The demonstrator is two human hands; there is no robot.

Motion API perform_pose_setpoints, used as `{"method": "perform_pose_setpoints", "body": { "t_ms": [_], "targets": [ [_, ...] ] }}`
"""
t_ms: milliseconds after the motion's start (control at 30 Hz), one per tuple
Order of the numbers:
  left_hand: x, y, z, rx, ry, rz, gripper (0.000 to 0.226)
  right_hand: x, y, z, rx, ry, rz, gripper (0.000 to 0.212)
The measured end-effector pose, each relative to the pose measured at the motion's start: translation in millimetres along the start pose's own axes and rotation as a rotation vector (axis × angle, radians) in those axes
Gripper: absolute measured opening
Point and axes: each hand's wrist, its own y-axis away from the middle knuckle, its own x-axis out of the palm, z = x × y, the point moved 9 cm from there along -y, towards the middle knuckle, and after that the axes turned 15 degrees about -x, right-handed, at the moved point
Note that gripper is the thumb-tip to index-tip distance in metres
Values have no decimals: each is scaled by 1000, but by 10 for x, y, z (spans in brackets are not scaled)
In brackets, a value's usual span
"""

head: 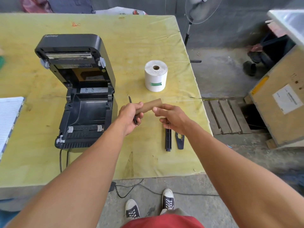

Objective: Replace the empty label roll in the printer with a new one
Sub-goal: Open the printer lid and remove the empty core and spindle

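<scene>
Between both hands [131,115] [171,117], cardboard core [152,105] above bare tabletop [148,162].

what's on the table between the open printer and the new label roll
In the head view, only bare yellow table cover lies between the printer and the new label roll; the hands and cardboard core are nearer the person.

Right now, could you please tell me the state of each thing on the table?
Printer: lid open, bay empty.
Cardboard core: bare, held by both hands.
Left hand: also holds a thin black part.
Right hand: grips the core's end.
New label roll: upright, taped shut.
Two black parts: flat on table.
</scene>
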Motion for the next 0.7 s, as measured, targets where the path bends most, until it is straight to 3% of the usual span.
{"method": "perform_pose_setpoints", "body": {
  "t_ms": [100, 233, 300, 400, 500, 700],
  "targets": [
    [94, 44, 18, -5, -38, 54, 5, 44, 1, 42, -22, -123, -87, 43],
    [114, 84, 35, -21, -14, 70, 14, -242, 44, 59, -30, -432, -484, 27],
    [35, 89, 33, -29, -19, 33, 20, -411, 79, 121, -3, -299, -564, 22],
    [-97, 68, -12, 15, -95, -54, 18, -379, 54, 179, 57, 176, -349, 31],
    [-167, 3, -4, 30, -279, -161, 10, -81, 15, 96, 110, 430, -119, 33],
    [-309, -156, 109, 37, -499, -327, 33, 189, -36, -96, 149, 782, -21, 34]
  ]
}}
